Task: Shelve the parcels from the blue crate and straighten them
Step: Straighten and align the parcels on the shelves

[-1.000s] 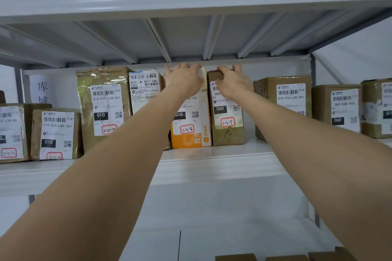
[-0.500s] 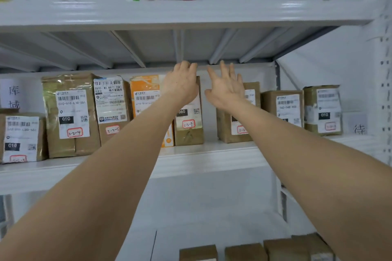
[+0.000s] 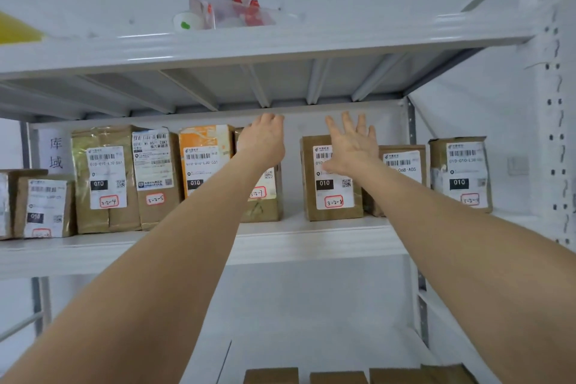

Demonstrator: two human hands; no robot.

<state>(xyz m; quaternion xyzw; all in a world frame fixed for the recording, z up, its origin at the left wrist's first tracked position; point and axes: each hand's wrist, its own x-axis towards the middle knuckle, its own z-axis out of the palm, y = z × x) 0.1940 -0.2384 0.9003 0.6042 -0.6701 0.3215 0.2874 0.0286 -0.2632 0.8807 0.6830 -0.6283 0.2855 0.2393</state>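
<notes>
Centre frame, the left hand [image 3: 263, 146] curls its fingers over the top of the parcel marked 3-2-7 [image 3: 265, 209], which stands on the shelf [image 3: 311, 240]. The right hand [image 3: 352, 148], fingers spread, holds nothing in front of the parcel marked 3-2-8 [image 3: 333, 196].

Logged white metal shelf [image 3: 311, 246] w/ one row of upright parcels, labels fwd. L to R: small box [image 3: 43, 206], tall taped parcel [image 3: 106, 178], parcel marked 3-2-5 [image 3: 154, 178], orange parcel [image 3: 202, 159], box marked 3-2-7 [image 3: 261, 206], all packed close. Then clear gap, box marked 3-2-8 [image 3: 330, 190], half-hidden box [image 3: 402, 162] set further back, end box [image 3: 461, 174].
</notes>
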